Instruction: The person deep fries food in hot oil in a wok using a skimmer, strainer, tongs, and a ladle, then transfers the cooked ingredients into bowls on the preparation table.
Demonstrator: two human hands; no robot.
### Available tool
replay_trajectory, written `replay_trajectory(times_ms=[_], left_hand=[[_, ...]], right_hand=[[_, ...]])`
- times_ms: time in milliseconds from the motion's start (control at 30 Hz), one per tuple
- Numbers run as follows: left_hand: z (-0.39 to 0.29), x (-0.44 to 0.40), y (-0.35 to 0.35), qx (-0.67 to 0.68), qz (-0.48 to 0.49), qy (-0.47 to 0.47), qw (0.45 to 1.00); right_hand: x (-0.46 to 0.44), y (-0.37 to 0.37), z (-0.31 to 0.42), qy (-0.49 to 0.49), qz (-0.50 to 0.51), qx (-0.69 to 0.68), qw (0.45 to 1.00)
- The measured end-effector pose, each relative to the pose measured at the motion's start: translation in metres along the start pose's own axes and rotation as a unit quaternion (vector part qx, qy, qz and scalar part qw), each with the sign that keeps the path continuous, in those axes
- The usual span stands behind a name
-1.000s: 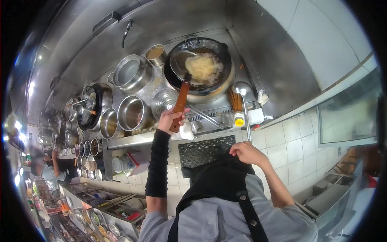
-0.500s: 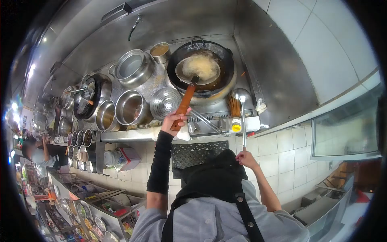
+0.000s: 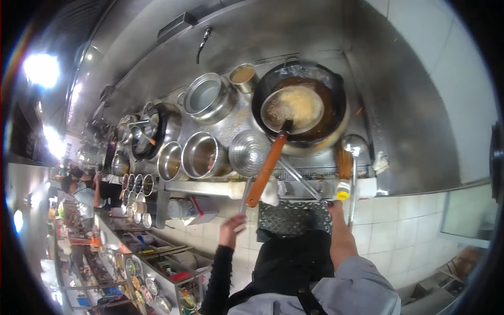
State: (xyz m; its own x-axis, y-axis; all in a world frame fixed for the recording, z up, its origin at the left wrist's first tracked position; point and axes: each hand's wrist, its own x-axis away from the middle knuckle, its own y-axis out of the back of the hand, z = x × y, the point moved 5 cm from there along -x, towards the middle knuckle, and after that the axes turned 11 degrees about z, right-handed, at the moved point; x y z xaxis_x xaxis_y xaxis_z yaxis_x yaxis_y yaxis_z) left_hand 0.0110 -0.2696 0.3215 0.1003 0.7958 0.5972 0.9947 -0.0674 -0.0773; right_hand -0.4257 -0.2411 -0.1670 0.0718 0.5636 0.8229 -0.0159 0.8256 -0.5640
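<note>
My left hand (image 3: 232,230) is low in front of the stove edge, fingers curled at the lower end of a thin metal handle that leads up to a perforated ladle (image 3: 249,152). My right hand (image 3: 335,210) is closed at the end of a slanting metal rod (image 3: 300,178); the rod's far end is hidden behind the wooden handle. A strainer with a wooden handle (image 3: 269,170) lies across the dark wok (image 3: 338,113), untouched. Pale, bubbly food (image 3: 299,103) sits in the strainer, over brown liquid.
A solid ladle (image 3: 355,144) and a yellow-capped bottle (image 3: 343,193) stand right of the rod. Steel pots (image 3: 202,155) and a can of brown liquid (image 3: 243,76) stand left of the wok. Another person (image 3: 86,191) is far left. A patterned mat (image 3: 294,218) covers floor tiles.
My left hand has let go of the strainer's wooden handle and dropped to the thin metal handle. My right hand has left the solid ladle for the slanting rod. The view has shifted.
</note>
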Motion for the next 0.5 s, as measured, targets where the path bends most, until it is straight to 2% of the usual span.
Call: replay_trajectory(times_ms=[67, 167, 267, 300, 400, 500], left_hand=[[0.028, 0.033, -0.010, -0.023, 0.038, 0.079, 0.996], [0.094, 0.062, -0.017, -0.006, 0.091, 0.157, 0.983], [0.109, 0.083, -0.042, -0.006, 0.129, 0.213, 0.968], [0.110, 0.087, -0.050, 0.002, 0.140, 0.226, 0.964], [0.095, 0.081, -0.057, -0.020, 0.161, 0.191, 0.968], [0.068, 0.054, -0.058, -0.038, 0.154, 0.133, 0.978]], right_hand=[[-0.001, -0.009, -0.002, 0.056, -0.021, 0.045, 0.997], [-0.050, 0.033, -0.007, 0.136, 0.109, 0.075, 0.982], [-0.086, 0.072, -0.025, 0.254, 0.121, 0.302, 0.911], [-0.041, 0.035, -0.025, 0.166, 0.150, 0.056, 0.973], [-0.001, 0.032, -0.043, 0.151, 0.090, 0.005, 0.984], [0.001, 0.000, -0.017, 0.154, 0.060, -0.047, 0.985]])
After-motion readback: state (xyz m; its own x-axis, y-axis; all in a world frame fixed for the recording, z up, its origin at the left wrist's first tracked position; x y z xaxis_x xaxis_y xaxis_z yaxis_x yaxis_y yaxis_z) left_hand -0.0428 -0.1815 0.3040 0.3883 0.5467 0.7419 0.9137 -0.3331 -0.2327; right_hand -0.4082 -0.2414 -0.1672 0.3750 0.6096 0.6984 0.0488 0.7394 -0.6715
